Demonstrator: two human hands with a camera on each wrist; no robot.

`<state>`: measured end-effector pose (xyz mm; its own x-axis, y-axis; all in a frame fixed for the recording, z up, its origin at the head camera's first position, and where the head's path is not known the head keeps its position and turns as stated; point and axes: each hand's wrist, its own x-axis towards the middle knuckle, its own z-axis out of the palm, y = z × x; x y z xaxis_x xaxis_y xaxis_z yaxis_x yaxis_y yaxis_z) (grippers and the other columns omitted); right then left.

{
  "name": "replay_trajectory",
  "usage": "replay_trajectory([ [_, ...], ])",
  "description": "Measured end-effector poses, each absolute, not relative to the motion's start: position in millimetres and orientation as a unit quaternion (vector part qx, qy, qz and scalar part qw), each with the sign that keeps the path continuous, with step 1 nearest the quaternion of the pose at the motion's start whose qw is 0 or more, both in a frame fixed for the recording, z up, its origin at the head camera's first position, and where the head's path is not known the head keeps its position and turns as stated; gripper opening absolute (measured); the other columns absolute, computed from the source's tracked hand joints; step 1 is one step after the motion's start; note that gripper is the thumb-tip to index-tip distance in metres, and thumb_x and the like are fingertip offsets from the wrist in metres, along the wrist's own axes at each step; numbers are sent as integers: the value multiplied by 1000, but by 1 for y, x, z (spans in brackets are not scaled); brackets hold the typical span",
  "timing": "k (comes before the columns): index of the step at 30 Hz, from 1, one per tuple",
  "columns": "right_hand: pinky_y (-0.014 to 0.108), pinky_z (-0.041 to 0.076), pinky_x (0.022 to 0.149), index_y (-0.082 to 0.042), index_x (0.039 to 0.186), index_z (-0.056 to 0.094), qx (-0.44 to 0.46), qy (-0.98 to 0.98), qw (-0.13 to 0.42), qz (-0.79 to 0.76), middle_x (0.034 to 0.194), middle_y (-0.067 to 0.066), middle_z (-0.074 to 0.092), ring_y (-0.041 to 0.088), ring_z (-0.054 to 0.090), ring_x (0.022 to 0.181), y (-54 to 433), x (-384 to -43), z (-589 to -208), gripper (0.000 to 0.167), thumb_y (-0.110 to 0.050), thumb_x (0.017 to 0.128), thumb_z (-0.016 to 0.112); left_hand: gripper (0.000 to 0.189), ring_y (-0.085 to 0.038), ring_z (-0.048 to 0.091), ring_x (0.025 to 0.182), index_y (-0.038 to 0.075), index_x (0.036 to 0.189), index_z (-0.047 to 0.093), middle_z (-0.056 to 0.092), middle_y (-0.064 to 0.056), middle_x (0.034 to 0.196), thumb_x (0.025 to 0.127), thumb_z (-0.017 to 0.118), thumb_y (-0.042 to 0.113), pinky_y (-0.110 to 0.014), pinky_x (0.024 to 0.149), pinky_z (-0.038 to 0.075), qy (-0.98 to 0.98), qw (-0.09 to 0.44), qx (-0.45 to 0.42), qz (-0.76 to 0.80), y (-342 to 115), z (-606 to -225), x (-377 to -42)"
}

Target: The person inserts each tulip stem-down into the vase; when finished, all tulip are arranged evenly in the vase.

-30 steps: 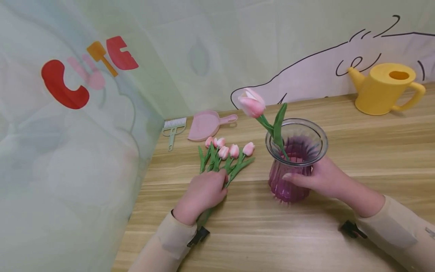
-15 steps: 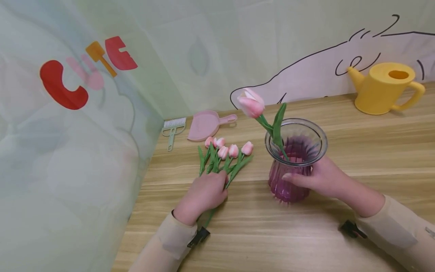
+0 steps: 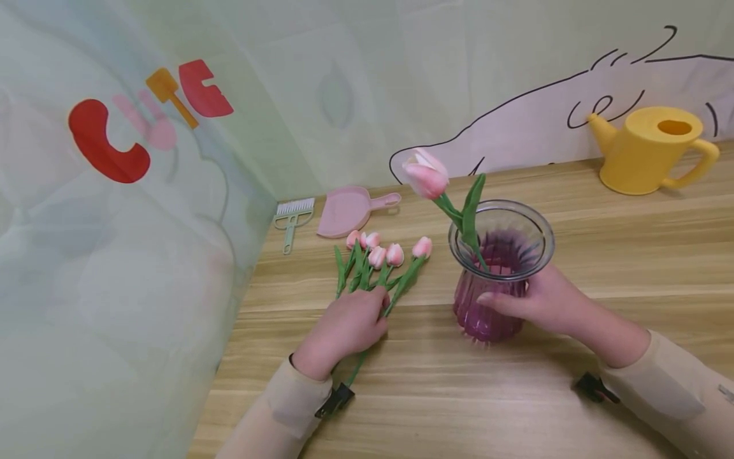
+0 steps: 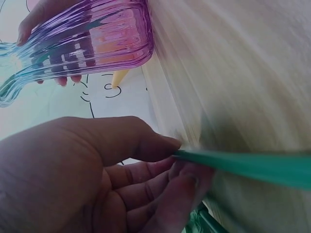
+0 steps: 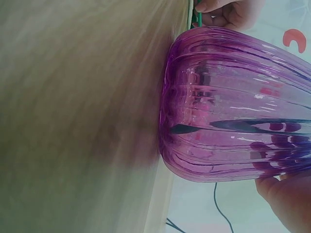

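Between thumb and fingertips my left hand [image 3: 350, 325] pinches the green stem [image 4: 243, 165] of a pink tulip [image 3: 422, 247], the rightmost of a bunch lying on the table. Several other pink tulips [image 3: 376, 257] lie just beyond that hand, their lower stems partly hidden under it. My right hand [image 3: 545, 299] grips the side of a ribbed glass vase [image 3: 484, 312], purple below and clear at the rim, which stands upright on the table. One tulip [image 3: 425, 173] leans leftward out of the vase, its stem inside. Through the glass in the right wrist view, the stem's dark end [image 5: 184, 129] shows near the bottom.
A yellow watering can [image 3: 645, 153] stands at the back right. A pink dustpan [image 3: 346, 213] and a small green brush [image 3: 291, 223] lie at the back left, by the wall sheet [image 3: 355, 95]. The wooden table [image 3: 447, 401] runs toward the front.
The rightmost tulip has shifted slightly away from the bunch, its leaf now closer along its stem. My left hand has moved slightly right. The right hand and vase stay in place.
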<state>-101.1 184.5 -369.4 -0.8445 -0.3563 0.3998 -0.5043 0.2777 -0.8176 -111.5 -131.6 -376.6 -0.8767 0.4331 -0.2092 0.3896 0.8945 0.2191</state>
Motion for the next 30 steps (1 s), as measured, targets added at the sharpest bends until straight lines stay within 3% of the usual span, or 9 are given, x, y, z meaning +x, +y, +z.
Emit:
replay_trajectory([
  [10,17,52,99,-4,139,46,273,-791,59,544,124,11,67,3,63,113,184,-100,-369,75,2,76,86,23,-11,51,59,12,108,63,56,7,67,86,63,12,-29,54,46,960,115,225,117,-131,-376,-112],
  [30,15,50,101,-3,142,43,274,-791,65,543,128,14,65,2,60,118,185,-99,-369,78,2,77,85,24,-9,50,56,10,112,63,55,7,68,88,59,9,-27,53,45,954,97,238,155,-130,-375,-112],
])
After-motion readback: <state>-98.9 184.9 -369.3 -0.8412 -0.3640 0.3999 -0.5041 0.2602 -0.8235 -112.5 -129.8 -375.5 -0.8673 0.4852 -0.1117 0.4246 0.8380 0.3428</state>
